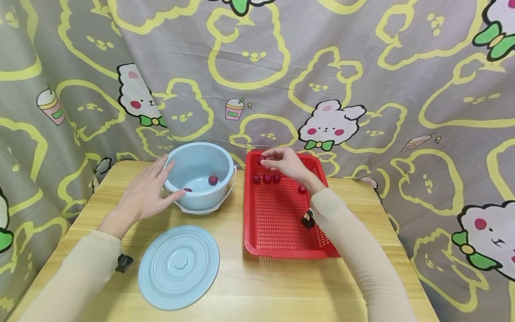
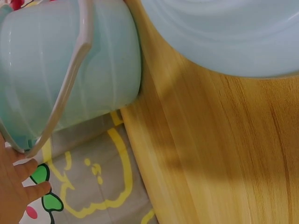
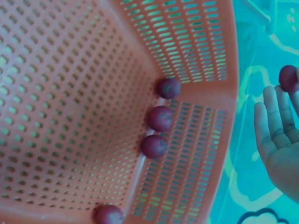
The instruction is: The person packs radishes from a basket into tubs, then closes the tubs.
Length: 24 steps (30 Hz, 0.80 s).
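Observation:
My right hand [image 1: 286,163] pinches a small dark red plum [image 3: 288,78] between thumb and fingertips, above the far left corner of the red basket [image 1: 248,214]. Below the hand, a row of plums [image 1: 267,179] lies at the basket's far end, and another plum [image 1: 302,189] is by its right side. My left hand [image 1: 145,190], fingers extended, rests against the left rim of the light blue bucket [image 1: 201,200]. Inside the bucket, one plum [image 1: 213,180] shows fully and a second plum [image 1: 187,190] is partly hidden by the near rim.
A round light blue lid [image 1: 179,267] lies on the wooden table [image 1: 237,286] in front of the bucket. The bucket's pale handle [image 1: 225,199] hangs down on its near side. Behind the table hangs a grey patterned curtain [image 1: 265,103].

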{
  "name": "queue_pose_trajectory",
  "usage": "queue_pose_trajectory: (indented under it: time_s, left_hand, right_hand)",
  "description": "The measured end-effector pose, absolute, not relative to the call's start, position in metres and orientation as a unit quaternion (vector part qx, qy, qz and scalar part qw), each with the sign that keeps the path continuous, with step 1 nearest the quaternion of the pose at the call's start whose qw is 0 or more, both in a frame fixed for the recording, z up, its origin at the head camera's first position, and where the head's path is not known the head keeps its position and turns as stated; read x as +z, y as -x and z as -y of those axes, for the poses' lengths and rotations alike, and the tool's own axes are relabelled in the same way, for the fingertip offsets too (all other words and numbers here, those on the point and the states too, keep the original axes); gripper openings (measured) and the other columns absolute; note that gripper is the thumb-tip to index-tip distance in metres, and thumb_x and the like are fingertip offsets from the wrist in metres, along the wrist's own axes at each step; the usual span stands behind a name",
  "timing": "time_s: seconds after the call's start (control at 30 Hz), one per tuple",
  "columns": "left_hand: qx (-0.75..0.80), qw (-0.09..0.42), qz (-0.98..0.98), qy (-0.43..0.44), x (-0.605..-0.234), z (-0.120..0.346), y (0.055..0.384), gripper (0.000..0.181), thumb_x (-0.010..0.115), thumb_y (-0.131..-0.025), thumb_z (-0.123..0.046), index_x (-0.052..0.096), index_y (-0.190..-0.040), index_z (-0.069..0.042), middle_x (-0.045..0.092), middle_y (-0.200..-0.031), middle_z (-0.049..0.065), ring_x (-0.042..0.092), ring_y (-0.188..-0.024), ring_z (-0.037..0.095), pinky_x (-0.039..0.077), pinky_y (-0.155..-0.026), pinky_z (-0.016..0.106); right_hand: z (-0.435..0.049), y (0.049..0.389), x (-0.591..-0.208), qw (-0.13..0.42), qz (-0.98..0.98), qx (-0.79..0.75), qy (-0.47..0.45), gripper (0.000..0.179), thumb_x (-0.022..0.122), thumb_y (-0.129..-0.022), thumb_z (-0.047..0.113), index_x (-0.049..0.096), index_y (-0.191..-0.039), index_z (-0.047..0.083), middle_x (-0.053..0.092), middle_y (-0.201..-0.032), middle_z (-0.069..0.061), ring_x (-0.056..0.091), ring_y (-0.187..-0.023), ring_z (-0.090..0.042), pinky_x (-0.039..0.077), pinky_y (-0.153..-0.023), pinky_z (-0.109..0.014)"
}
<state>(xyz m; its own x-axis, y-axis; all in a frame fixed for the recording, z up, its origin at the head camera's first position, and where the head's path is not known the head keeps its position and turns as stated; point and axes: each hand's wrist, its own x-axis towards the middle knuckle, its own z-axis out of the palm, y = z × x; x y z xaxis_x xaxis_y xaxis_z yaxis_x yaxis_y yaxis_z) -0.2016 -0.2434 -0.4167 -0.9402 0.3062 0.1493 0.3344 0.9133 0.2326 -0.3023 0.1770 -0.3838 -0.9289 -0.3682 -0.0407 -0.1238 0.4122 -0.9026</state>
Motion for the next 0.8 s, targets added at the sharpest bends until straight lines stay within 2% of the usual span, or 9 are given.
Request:
queue_pose_trajectory:
  time_s: [0.13, 0.23, 0.27, 0.4, 0.6, 0.8]
  left_hand:
    - [-0.131, 0.054, 0.976, 0.164, -0.417, 0.243, 0.202, 0.100, 0.055, -0.099, -0.068, 0.022, -0.168, -0.004, 0.014, -0.177, 0.023, 0.023, -0.161, 0.050, 0.025, -0.128, 0.068]
    - [-0.132, 0.053, 0.976, 0.164, -0.416, 0.243, 0.201, 0.100, 0.056, -0.099, -0.068, 0.021, -0.168, -0.004, 0.013, -0.177, 0.023, 0.022, -0.161, 0.050, 0.025, -0.128, 0.068]
    - [-0.132, 0.054, 0.976, 0.164, -0.416, 0.243, 0.202, 0.100, 0.056, -0.099, -0.068, 0.021, -0.168, -0.004, 0.013, -0.177, 0.023, 0.023, -0.161, 0.050, 0.025, -0.129, 0.068]
    - [-0.133, 0.053, 0.976, 0.165, -0.416, 0.243, 0.201, 0.100, 0.056, -0.099, -0.067, 0.021, -0.168, -0.004, 0.013, -0.177, 0.023, 0.022, -0.161, 0.050, 0.025, -0.129, 0.068]
    - [-0.128, 0.054, 0.976, 0.166, -0.416, 0.243, 0.201, 0.100, 0.055, -0.099, -0.068, 0.022, -0.168, -0.003, 0.013, -0.177, 0.023, 0.022, -0.161, 0.049, 0.025, -0.129, 0.068]
    - [-0.130, 0.054, 0.976, 0.164, -0.416, 0.243, 0.200, 0.100, 0.055, -0.099, -0.067, 0.021, -0.168, -0.004, 0.013, -0.177, 0.023, 0.022, -0.161, 0.050, 0.025, -0.128, 0.068]
  right_hand:
    - [-0.169, 0.299, -0.375, 0.112, -0.837, -0.511, 0.161, 0.038, 0.077, -0.098, 0.021, 0.072, -0.131, 0.004, 0.075, -0.110, -0.011, 0.073, -0.102, -0.032, 0.064, -0.095, -0.044]
    - [-0.162, 0.296, -0.369, 0.112, -0.838, -0.507, 0.169, 0.035, 0.077, -0.097, 0.021, 0.073, -0.129, 0.008, 0.076, -0.111, -0.011, 0.073, -0.094, -0.017, 0.064, -0.087, -0.029]
    - [-0.160, 0.295, -0.367, 0.113, -0.837, -0.508, 0.171, 0.034, 0.077, -0.097, 0.021, 0.074, -0.128, 0.009, 0.076, -0.112, -0.011, 0.073, -0.094, -0.016, 0.064, -0.086, -0.027]
    - [-0.149, 0.292, -0.359, 0.111, -0.836, -0.505, 0.181, 0.033, 0.078, -0.097, 0.021, 0.074, -0.128, 0.010, 0.076, -0.115, -0.011, 0.073, -0.097, -0.020, 0.063, -0.086, -0.026]
    - [-0.130, 0.287, -0.351, 0.110, -0.827, -0.509, 0.209, 0.032, 0.078, -0.097, 0.021, 0.075, -0.126, 0.010, 0.077, -0.115, -0.012, 0.071, -0.104, -0.034, 0.063, -0.091, -0.035]
    - [-0.108, 0.284, -0.345, 0.113, -0.817, -0.514, 0.234, 0.031, 0.079, -0.096, 0.022, 0.076, -0.125, 0.011, 0.077, -0.115, -0.008, 0.072, -0.099, -0.026, 0.062, -0.089, -0.030]
